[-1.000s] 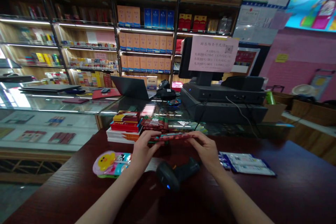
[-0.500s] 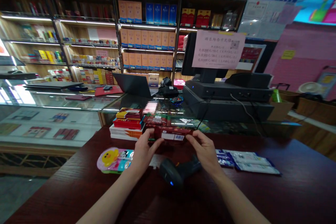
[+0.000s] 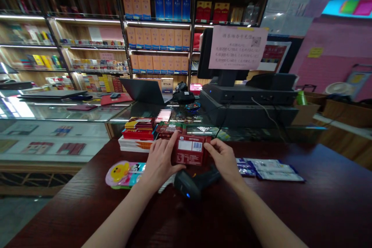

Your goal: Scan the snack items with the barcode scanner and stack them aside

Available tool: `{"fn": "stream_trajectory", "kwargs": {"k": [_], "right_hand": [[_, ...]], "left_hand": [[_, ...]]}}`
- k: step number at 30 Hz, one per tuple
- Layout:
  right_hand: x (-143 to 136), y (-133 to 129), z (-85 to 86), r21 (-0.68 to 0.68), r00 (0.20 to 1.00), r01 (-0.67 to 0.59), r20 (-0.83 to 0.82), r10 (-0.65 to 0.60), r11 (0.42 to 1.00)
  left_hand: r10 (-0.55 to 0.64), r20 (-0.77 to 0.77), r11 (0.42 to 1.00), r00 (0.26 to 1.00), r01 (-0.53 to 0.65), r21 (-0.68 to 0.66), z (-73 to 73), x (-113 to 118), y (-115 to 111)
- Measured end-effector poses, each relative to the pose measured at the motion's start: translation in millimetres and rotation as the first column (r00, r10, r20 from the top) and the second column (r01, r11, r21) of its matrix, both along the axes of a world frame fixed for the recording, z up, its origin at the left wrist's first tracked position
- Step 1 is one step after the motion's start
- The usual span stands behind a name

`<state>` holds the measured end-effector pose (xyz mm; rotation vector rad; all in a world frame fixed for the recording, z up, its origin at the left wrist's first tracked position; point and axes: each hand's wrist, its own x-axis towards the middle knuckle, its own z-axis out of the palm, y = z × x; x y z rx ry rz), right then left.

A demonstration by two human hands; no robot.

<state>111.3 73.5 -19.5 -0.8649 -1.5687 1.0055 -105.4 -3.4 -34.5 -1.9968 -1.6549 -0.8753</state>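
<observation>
A dark red packet is held up between both hands, its face with a white label and barcode turned toward me. My left hand grips the packet's left side, index finger along the upper corner and thumb under the lower one. At the right edge, my right hand pinches it between thumb and fingers. Just below the packet, a black barcode scanner with a blue light lies on the dark wooden counter. More dark red and green packets lie behind it.
Left of my hands are a stack of boxes and a duck-decorated pack. Blue-white packets lie at right. Beyond stand a laptop, a monitor with a pink notice, and stocked shelves.
The packet has tipped so that its broad labelled face now shows. My left hand has shifted its fingers up along the packet's side. The view has moved slightly.
</observation>
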Motion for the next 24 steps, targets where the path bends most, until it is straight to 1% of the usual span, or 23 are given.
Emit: {"fn": "stream_trajectory", "kwargs": {"k": [6, 9, 11, 15, 17, 20, 24], "right_hand": [[-8, -2, -3.8, 0.055, 0.997, -0.041, 0.066, 0.037, 0.998], [-11, -2, -5.1, 0.081, 0.995, -0.045, 0.092, 0.038, 0.996], [-12, -3, -5.2, 0.079, 0.995, -0.051, 0.086, 0.044, 0.996], [-12, -5, -4.1, 0.053, 0.996, -0.068, 0.063, 0.065, 0.996], [-13, -5, -4.0, 0.040, 0.996, -0.076, 0.048, 0.074, 0.996], [-13, -4, -4.5, 0.017, 0.996, -0.088, 0.020, 0.088, 0.996], [-13, -4, -5.4, 0.010, 0.991, -0.131, 0.010, 0.131, 0.991]], "left_hand": [[0.116, -0.125, 0.992, 0.985, -0.122, -0.038, 10.4, -5, -5], [0.142, -0.157, 0.988, 0.977, -0.150, -0.041, 13.0, -6, -7], [0.147, -0.148, 0.988, 0.978, -0.154, -0.032, 13.3, -5, -8], [0.141, -0.095, 0.990, 0.985, -0.141, 0.008, 11.6, -5, -8], [0.113, -0.082, 0.993, 0.990, -0.110, 0.041, 10.8, -6, -8], [0.051, -0.094, 0.995, 0.994, -0.043, 0.086, 10.0, -7, -7], [0.007, -0.116, 0.997, 0.993, 0.002, 0.080, 9.7, -10, -7]]}}
